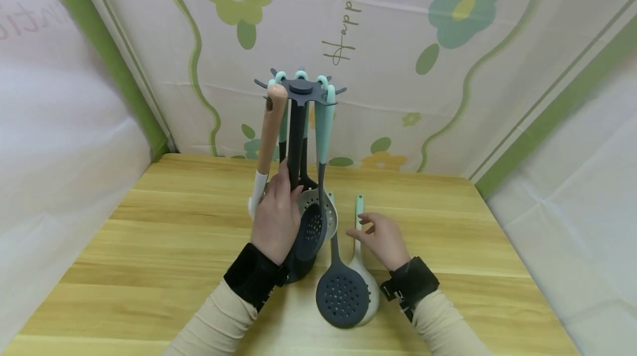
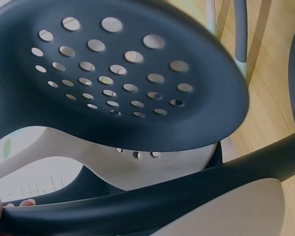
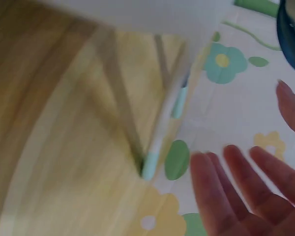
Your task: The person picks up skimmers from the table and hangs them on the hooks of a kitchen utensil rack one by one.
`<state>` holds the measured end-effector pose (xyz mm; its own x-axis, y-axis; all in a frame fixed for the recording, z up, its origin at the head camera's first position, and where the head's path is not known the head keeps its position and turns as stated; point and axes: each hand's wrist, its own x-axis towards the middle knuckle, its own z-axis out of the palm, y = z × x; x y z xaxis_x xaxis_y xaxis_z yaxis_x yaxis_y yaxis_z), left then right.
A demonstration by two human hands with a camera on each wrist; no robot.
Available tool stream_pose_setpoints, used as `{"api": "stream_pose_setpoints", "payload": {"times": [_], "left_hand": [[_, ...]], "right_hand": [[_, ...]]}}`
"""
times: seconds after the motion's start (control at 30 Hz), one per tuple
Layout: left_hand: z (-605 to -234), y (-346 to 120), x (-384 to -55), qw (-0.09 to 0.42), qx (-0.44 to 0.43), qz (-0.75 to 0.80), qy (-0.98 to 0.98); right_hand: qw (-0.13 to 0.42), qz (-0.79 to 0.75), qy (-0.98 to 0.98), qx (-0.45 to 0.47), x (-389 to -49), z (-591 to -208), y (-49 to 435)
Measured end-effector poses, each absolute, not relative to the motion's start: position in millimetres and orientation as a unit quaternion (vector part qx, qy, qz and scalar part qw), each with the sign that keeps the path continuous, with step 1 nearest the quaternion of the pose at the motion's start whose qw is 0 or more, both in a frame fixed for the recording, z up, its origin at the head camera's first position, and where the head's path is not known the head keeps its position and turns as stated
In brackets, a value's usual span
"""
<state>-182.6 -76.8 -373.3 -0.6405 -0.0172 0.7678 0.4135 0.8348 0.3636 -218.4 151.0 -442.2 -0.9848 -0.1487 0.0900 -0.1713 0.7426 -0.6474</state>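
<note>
My left hand (image 1: pixel 276 220) grips the dark upright pole (image 1: pixel 297 129) of a rotating utensil rack, low down. Fingertips curl round that pole (image 2: pixel 88 212) in the left wrist view. Around it hang a dark slotted spoon (image 1: pixel 311 234), a pale slotted utensil (image 2: pixel 132 169) behind it, and a utensil with a wooden handle (image 1: pixel 272 124). On the table lie a dark skimmer (image 1: pixel 342 296) and, partly under it, a whitish utensil (image 1: pixel 372 295) with a mint handle end. Beside the whitish handle, my right hand (image 1: pixel 383 240) hovers with loosely bent, parted fingers (image 3: pixel 209 191), holding nothing.
The wooden tabletop (image 1: pixel 174 251) extends to both sides of the rack. Behind it hangs a flower-printed cloth wall (image 1: pixel 378 96), with green-edged side walls left and right. The rack's hooks (image 1: pixel 301 88) stick out at the top, several carrying mint handles.
</note>
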Motion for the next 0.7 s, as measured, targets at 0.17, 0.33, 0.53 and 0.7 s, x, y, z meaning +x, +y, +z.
{"api": "stream_pose_setpoints", "payload": {"times": [0.17,0.33,0.53,0.7], "left_hand": [[-373,-77,-183,0.409,-0.117,-0.266,-0.865],[-373,-76,-183,0.411,-0.116,-0.262,-0.865],[-372,-76,-183,0.408,-0.114,-0.262,-0.867],[-372,-76,-183,0.409,-0.113,-0.259,-0.868]], "right_hand": [[-0.018,0.323,-0.944,0.070,-221,-450,154],[-0.047,0.320,-0.945,0.058,-221,-456,155],[-0.065,0.312,-0.947,0.049,-222,-459,155],[-0.077,0.308,-0.947,0.042,-222,-459,153]]}}
